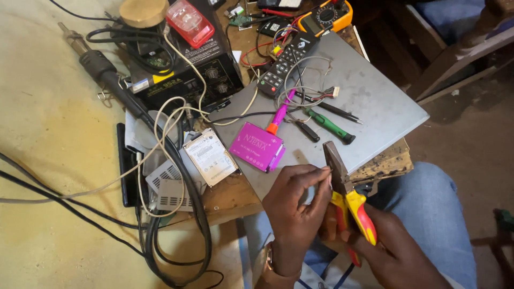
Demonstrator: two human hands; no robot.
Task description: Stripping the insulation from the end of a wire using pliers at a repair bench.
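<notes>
My right hand (388, 243) is wrapped around the red and yellow handles of a pair of pliers (345, 195), fingers closed tight on them, with the dark metal nose pointing up and away from me toward the grey laptop (375, 101). My left hand (297, 206) sits just beside the pliers, its fingers (321, 174) pinched together right at the jaws; they seem to grip something very small there, but I cannot tell what it is. Both hands hover over my lap, at the near edge of the worktop (227, 198), with my blue jeans (428, 208) below.

The closed laptop lies on the worktop ahead of my hands. On its lid rest a magenta box (256, 145), a purple and orange tool (280, 115) touching the box's far side, a green-handled screwdriver (329, 126), a black-handled tool (305, 128), a black remote control (286, 61) and a loose bundle of thin wires (310, 93). Left of the laptop lies a bare hard drive (210, 157), leaning on a white vented casing (171, 187). Farther back stands a black soldering station (187, 69) with a red plastic case (189, 21) on top, and a yellow multimeter (326, 15) sits at the far edge. Thick black cables (182, 214) loop down the left side.
</notes>
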